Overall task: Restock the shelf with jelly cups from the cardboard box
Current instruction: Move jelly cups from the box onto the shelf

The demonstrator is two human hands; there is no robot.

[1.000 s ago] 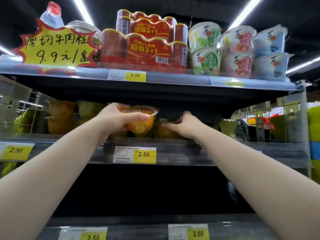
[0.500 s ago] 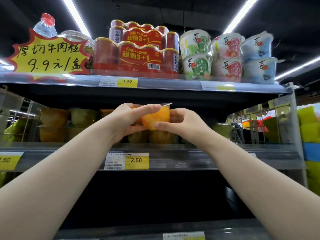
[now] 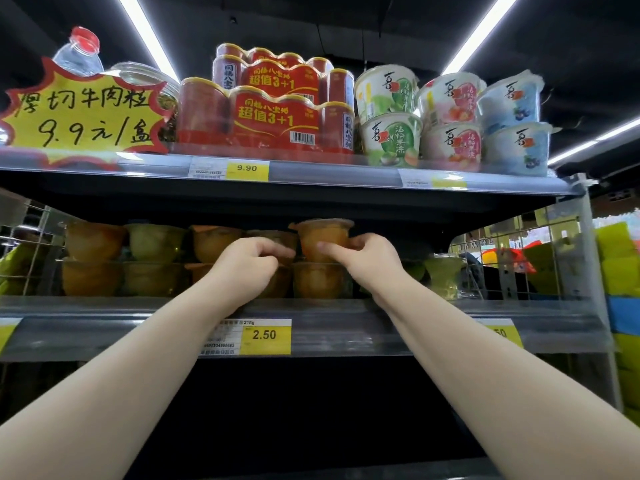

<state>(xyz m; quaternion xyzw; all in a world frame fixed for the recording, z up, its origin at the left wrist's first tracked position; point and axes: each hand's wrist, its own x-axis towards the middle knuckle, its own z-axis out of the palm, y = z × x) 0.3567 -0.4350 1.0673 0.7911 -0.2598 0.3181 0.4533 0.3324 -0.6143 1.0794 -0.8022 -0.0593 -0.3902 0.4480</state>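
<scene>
Head view, looking up at store shelving. Far left, top shelf [image 3: 104, 161]: a yellow starburst sign [image 3: 83, 112] is propped at the edge, with a clear bottle [image 3: 78, 57] behind it. Below, on the middle shelf [image 3: 104, 306], orange and green jelly cups [image 3: 124, 261] are stacked two high in a row.

Centre, top shelf: red can multipacks [image 3: 270, 112] are stacked in two tiers. Beneath them the left hand [image 3: 249, 268] is raised in front of the row, fingers curled, tips near a darker cup [image 3: 273, 239]; whether anything is gripped cannot be told. A yellow price tag [image 3: 265, 336] marked 2.50 is fixed to the shelf edge below this hand.

Just right of the left hand, an orange cup [image 3: 323, 233] is seated upright on a lower cup [image 3: 318, 280] and is gripped by the right hand [image 3: 363, 258], thumb on the front wall, fingers round the right side.

Right, top shelf: paper bowls [image 3: 450, 123] in green, pink and blue are stacked in pairs. On the middle shelf a green cup [image 3: 445, 275] stands apart, beside a wire mesh panel [image 3: 519, 244].
</scene>
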